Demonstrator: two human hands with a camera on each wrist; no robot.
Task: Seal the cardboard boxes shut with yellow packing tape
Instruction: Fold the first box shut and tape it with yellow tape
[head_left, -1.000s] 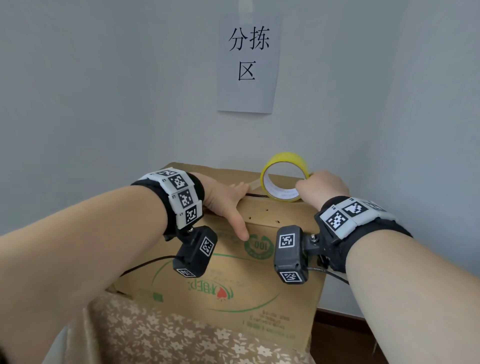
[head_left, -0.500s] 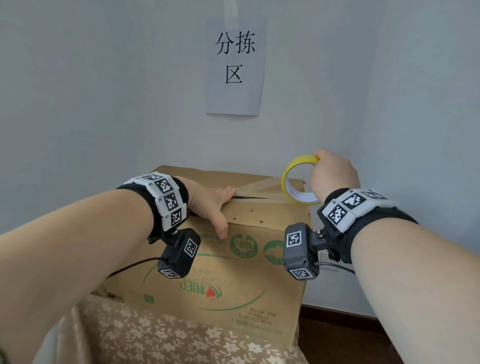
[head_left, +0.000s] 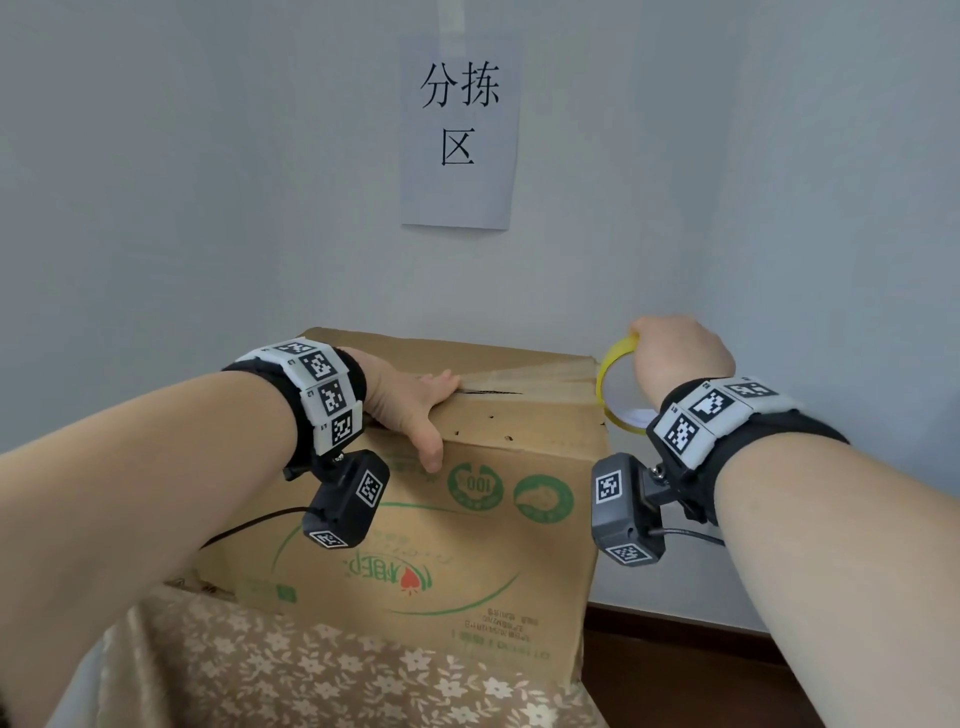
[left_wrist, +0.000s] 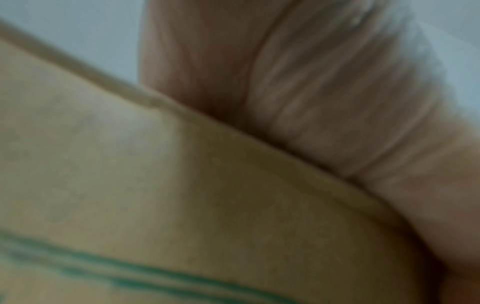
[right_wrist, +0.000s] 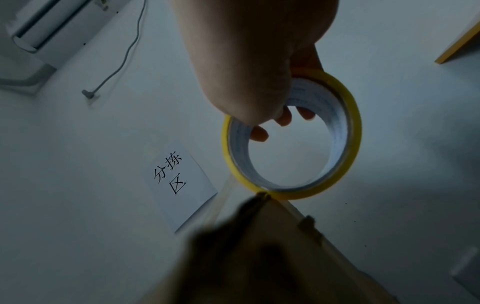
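A brown cardboard box (head_left: 467, 519) with green print stands on a flower-patterned cloth. My left hand (head_left: 410, 400) lies flat on the box's near top edge, thumb down over the front face, palm pressing the cardboard (left_wrist: 182, 185). My right hand (head_left: 680, 358) grips the yellow tape roll (head_left: 610, 379) just past the box's right top edge, fingers curled through its core (right_wrist: 291, 133). A clear strip of tape (head_left: 535, 371) runs from the roll back along the top seam towards my left hand.
The box sits in a corner of grey walls. A paper sign (head_left: 460, 130) with black characters hangs on the back wall. The flowered cloth (head_left: 311, 670) covers the stand in front. A dark floor and skirting (head_left: 701, 654) lie to the right.
My right hand has pulled the roll rightwards from the middle of the box top to beyond its right edge, drawing tape along the seam. The left hand keeps its place.
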